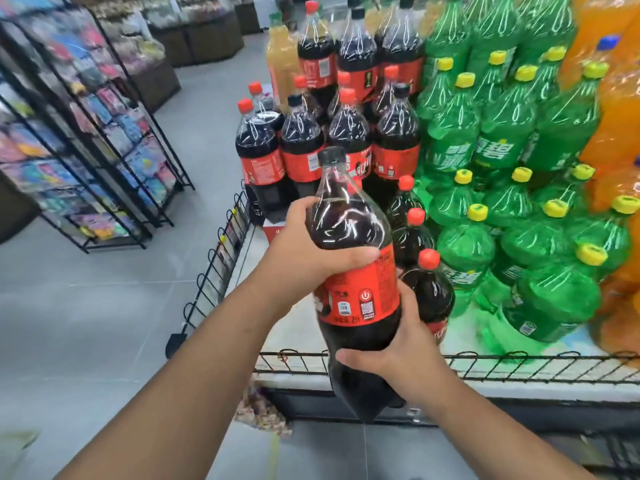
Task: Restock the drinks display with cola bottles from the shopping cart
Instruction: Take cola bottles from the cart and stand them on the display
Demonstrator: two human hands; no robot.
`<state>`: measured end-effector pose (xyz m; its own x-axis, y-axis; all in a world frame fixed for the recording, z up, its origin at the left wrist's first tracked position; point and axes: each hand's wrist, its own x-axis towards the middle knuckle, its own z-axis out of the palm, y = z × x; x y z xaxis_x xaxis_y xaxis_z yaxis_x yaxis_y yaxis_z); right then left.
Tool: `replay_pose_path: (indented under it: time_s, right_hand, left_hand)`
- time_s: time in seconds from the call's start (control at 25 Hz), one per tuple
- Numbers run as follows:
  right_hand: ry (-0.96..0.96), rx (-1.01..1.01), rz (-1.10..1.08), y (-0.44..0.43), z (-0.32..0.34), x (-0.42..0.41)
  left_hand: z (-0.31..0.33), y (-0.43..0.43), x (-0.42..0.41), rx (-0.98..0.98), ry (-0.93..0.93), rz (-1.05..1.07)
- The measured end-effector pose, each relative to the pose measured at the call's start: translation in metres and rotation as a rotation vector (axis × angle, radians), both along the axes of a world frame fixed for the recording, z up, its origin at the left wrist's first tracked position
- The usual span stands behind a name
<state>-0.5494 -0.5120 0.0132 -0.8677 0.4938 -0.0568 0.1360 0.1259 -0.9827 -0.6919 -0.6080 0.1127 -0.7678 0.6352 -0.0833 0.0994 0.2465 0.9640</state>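
I hold a large cola bottle with a black cap and red label in both hands, tilted slightly, over the front rail of the drinks display. My left hand grips its upper body from the left, thumb across the top of the label. My right hand grips the lower part from the right. Stacked cola bottles with red and black caps fill the display behind it. Three red-capped cola bottles stand in a row just right of the held one. The shopping cart is out of view.
Green soda bottles with yellow caps are stacked at the right, orange soda bottles beyond them. A low black wire rail edges the display platform. A black wire rack of colourful packets stands across the grey-floored aisle at the left.
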Motion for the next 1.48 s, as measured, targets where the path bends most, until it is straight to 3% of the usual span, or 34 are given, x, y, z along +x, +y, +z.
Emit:
replay_pose_path:
  time_s: [0.36,0.48,0.92,1.24,1.48]
  right_hand:
    - [-0.028,0.021,0.029,0.026,-0.029,-0.047]
    - [-0.033,0.014,0.003,0.029,-0.036,-0.059]
    - [-0.095,-0.098,-0.114,0.04,-0.058,-0.101]
    - [-0.117,-0.265,-0.324,0.028,-0.079,-0.125]
    - [-0.316,-0.165,-0.553,0.018,-0.131,-0.142]
  left_hand:
    - [-0.002,0.015,-0.065,-0.074,-0.056,-0.105]
    - [-0.008,0.024,-0.089,-0.123,-0.072,-0.257]
    - [-0.052,0.052,-0.123,-0.063,0.167,-0.419]
    - [-0.111,0.074,-0.127,-0.05,0.295,-0.42]
    - [-0.143,0.078,-0.127,-0.113,0.363,-0.442]
